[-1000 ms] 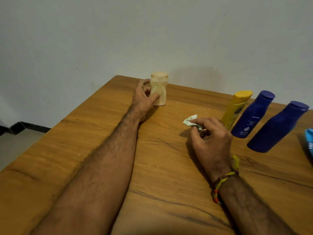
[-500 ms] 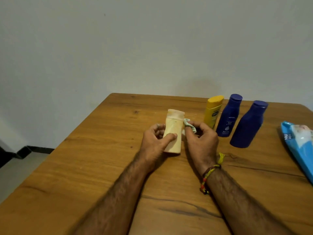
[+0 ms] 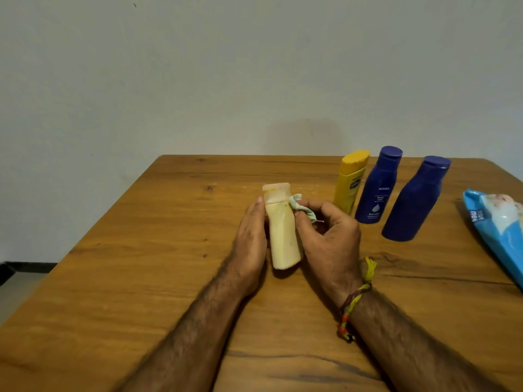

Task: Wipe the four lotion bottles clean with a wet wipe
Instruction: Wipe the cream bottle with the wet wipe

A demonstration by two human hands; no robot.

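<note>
A cream lotion bottle [image 3: 283, 230] is held slightly tilted above the middle of the wooden table [image 3: 141, 250]. My left hand [image 3: 250, 241] grips its left side, with the fingers hidden behind it. My right hand [image 3: 328, 241] pinches a crumpled pale green wet wipe [image 3: 301, 206] against the bottle's upper right side, just below the cap. Three more bottles stand in a row at the back right: a yellow bottle [image 3: 351, 181], a blue Nivea bottle [image 3: 377, 188] and a second blue bottle [image 3: 413, 202].
A blue pack of wet wipes [image 3: 498, 230] lies at the table's right edge. A plain wall stands behind the table's far edge. The floor shows past the table's left edge.
My left hand brought the cream bottle from the far left of the table toward the middle. My right hand moved the wipe onto the bottle's upper right side.
</note>
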